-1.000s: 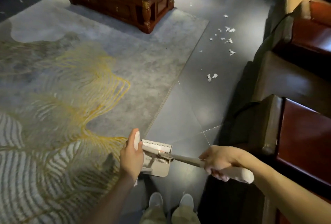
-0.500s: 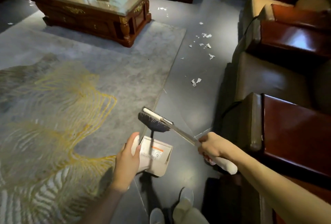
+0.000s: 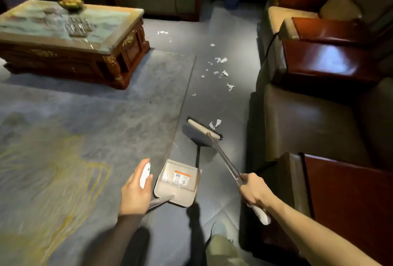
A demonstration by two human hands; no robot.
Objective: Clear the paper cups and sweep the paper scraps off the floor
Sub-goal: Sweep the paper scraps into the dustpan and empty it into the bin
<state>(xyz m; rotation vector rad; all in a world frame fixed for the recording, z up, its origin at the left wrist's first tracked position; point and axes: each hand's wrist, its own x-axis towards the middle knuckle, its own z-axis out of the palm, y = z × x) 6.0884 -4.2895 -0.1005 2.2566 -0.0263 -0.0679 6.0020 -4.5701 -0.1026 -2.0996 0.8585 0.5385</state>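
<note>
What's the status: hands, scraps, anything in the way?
Left hand grips dustpan, right hand grips broom. Broom head near nearest scrap, more scraps farther ahead. Sofa close on the right.

Noted white paper scraps [image 3: 221, 60], a beige dustpan [image 3: 168, 182] bearing an orange-and-white label [image 3: 181, 177], a black-bristled, cream-headed broom [image 3: 203, 130], and yellow line patterning across the grey rug [image 3: 95, 116].
</note>
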